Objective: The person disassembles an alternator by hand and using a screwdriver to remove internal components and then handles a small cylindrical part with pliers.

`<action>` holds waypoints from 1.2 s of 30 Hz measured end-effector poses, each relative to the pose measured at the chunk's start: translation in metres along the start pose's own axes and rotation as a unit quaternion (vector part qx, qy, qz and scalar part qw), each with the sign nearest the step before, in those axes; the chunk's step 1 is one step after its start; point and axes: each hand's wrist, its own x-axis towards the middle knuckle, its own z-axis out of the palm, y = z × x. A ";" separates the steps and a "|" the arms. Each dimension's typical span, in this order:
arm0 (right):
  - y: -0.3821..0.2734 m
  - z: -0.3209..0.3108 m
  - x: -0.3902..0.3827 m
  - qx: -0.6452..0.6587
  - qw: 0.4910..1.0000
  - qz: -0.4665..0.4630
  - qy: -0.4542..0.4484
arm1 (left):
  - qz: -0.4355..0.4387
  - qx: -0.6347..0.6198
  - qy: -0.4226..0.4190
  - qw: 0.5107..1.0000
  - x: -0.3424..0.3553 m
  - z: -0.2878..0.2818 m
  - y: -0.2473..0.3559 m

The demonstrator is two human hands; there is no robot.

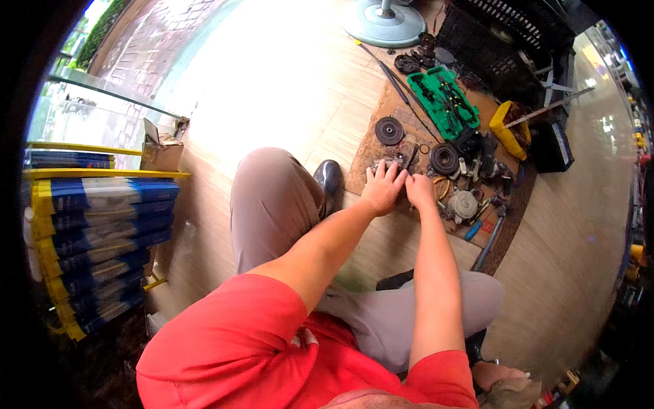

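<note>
My left hand (383, 185) lies with its fingers stretched apart over a greyish part on the cardboard sheet (366, 151); most of that part is hidden under the fingers. Close against it, my right hand (420, 189) is closed, its fingertips by the left index finger. What the right hand grips, if anything, I cannot make out. A short dark bar (411, 157) shows just beyond both hands. A coiled black disc (390, 131) sits past the left hand, and another dark coiled disc (444, 158) is right of the hands. Near the right wrist lies a round silver metal housing (464, 205).
An open green tool case (444, 102) lies farther back, with a yellow container (510, 131) to its right. A hammer-like tool (492, 235) and a blue-handled tool (473, 230) lie at right. Black crates (497, 51) and a round grey base (385, 24) stand behind. Blue packs (109, 225) are stacked left.
</note>
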 end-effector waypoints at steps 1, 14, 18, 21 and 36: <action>-0.002 0.003 -0.001 0.006 1.000 0.012 -0.001 | 0.004 0.000 0.025 1.000 -0.001 0.006 -0.002; -0.002 0.018 -0.004 0.066 0.993 0.061 0.071 | 0.006 0.005 0.016 1.000 0.005 0.014 -0.004; -0.007 0.021 -0.010 0.088 0.991 0.073 0.076 | 0.000 -0.018 0.006 1.000 -0.002 0.006 -0.004; -0.001 0.018 -0.002 0.111 0.988 0.073 0.078 | 0.011 0.008 0.013 1.000 0.008 0.008 -0.001; -0.011 0.012 -0.011 0.118 0.984 0.119 0.061 | -0.006 -0.009 -0.008 1.000 0.007 0.005 0.001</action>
